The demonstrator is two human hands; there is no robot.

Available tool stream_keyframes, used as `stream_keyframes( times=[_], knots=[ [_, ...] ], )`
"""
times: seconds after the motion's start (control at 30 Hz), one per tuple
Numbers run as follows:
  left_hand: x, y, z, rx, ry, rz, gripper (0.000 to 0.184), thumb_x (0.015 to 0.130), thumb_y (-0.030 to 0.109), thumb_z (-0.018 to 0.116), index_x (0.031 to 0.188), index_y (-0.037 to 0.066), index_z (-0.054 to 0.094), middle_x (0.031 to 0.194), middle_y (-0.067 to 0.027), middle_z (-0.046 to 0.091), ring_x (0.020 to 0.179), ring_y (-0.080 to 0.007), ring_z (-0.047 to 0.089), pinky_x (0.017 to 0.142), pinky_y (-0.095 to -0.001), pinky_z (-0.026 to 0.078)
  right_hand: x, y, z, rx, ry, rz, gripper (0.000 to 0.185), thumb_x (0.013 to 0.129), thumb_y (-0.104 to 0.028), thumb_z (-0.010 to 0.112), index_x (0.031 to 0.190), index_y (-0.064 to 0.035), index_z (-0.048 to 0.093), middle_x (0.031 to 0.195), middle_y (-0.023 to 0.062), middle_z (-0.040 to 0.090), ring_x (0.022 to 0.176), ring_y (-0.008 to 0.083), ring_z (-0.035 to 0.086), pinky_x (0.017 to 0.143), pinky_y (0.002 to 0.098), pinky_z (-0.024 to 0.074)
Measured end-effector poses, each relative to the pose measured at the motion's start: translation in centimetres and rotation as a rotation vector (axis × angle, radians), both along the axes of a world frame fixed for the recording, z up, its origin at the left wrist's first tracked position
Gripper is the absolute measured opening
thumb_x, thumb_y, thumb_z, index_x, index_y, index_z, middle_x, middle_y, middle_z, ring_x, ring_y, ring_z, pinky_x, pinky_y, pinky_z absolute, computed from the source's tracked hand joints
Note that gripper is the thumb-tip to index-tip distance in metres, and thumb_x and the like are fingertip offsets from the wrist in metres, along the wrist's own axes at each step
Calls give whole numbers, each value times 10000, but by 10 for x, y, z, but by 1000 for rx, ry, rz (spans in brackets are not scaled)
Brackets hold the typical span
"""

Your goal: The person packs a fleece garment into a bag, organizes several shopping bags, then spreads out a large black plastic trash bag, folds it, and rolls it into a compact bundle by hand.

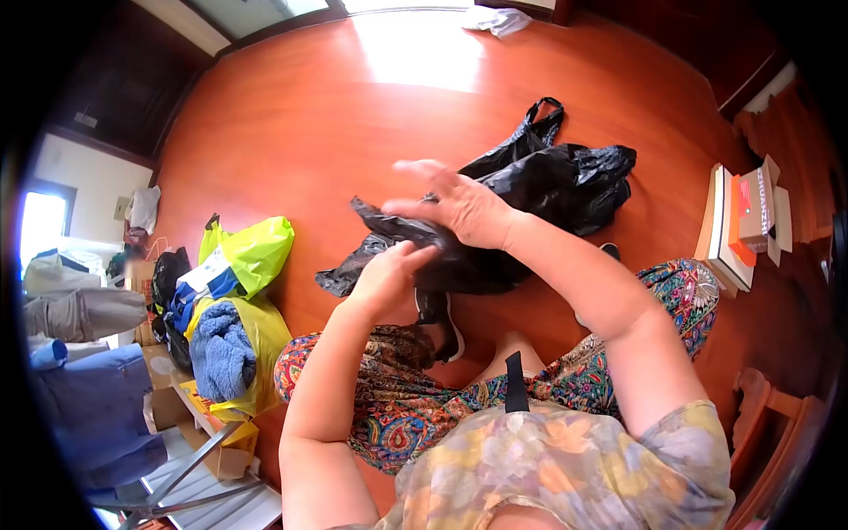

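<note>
A black plastic bag [552, 190] lies crumpled on the floor in front of my feet. Its looped handle [548, 113] sticks up at the far side, and what the bag may contain is hidden. Along the near left edge, my left hand [387, 281] is closed on the black plastic, its thumb and fingertips against a fold. Over the top of the bag is my right hand [473, 208], its fingers stretched out, apart and slightly smeared by motion.
At left stand a lime-green bag [265, 256] and a yellow bag [269, 340] holding a blue fluffy cloth [223, 353]. Books and boxes [733, 230] are stacked at right, near a wooden chair [777, 424]. A white bag [496, 19] lies by the far doorway.
</note>
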State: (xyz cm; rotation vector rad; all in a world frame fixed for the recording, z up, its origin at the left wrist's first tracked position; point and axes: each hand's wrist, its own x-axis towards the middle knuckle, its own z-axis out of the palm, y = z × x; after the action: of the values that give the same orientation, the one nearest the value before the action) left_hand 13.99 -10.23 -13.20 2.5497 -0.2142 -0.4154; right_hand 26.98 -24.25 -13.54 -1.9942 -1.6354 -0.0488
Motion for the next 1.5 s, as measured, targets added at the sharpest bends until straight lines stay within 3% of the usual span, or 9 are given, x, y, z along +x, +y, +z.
stream_keyframes(
  times=[0.27,0.57,0.63,0.73,0.9,0.97,1.17,1.4,1.5],
  knots=[
    [-11,-6,27,44,-119,-129,488,590,38,578,1061,93,468,946,-145,487,903,-321,478,757,-377,404,18,32,37,-294,-618,206,107,625,-146,506,640,-133,611,1202,-11,399,1192,180,230,1002,430,110],
    [-14,34,29,48,-187,317,177,701,251,557,754,83,566,683,-138,564,687,-318,541,607,-380,439,28,-4,140,-477,-814,-224,91,649,-91,493,650,-85,584,677,6,554,710,157,547,988,430,166],
    [5,37,32,115,-279,375,168,718,245,531,713,79,560,669,-149,560,675,-329,539,580,-397,432,20,-16,162,-475,-910,-255,69,632,-79,518,658,-76,582,662,14,556,681,160,558,906,386,308],
    [29,37,59,79,-335,378,154,725,202,531,750,54,566,680,-165,560,666,-333,544,582,-386,434,-6,-38,191,-576,-780,-509,74,610,-81,546,676,-97,515,656,28,537,702,158,551,583,281,412],
    [56,39,110,-335,-252,498,193,733,69,470,875,-8,577,672,-170,583,536,-238,573,495,-324,460,-60,-74,215,-541,-657,-507,58,647,-102,531,699,-84,550,659,49,585,601,159,588,499,263,445],
    [59,37,136,-403,-189,497,240,741,0,414,944,-10,543,597,-61,526,391,-105,458,335,-230,373,-79,-84,214,-519,-515,-495,53,666,-88,504,713,-74,523,647,67,577,596,175,586,497,269,450],
    [66,33,201,-636,-62,595,403,695,-57,308,1000,60,545,682,-58,575,499,-121,550,408,-229,472,-112,-86,212,-179,-317,-464,446,693,-72,484,1133,-100,412,873,106,524,775,199,555,620,303,451],
    [57,49,255,-968,-244,792,273,754,-4,335,917,14,552,797,-86,587,676,-185,570,580,-286,475,-148,-69,199,540,-532,-157,199,691,-138,528,888,-135,546,996,29,503,949,165,476,805,345,353],
    [58,58,257,-1014,-324,883,275,775,9,311,900,-2,555,797,-95,585,687,-195,564,592,-277,473,-161,-51,159,389,-5,83,242,629,-105,584,862,-62,537,843,55,522,815,198,517,695,331,396]
  ],
)
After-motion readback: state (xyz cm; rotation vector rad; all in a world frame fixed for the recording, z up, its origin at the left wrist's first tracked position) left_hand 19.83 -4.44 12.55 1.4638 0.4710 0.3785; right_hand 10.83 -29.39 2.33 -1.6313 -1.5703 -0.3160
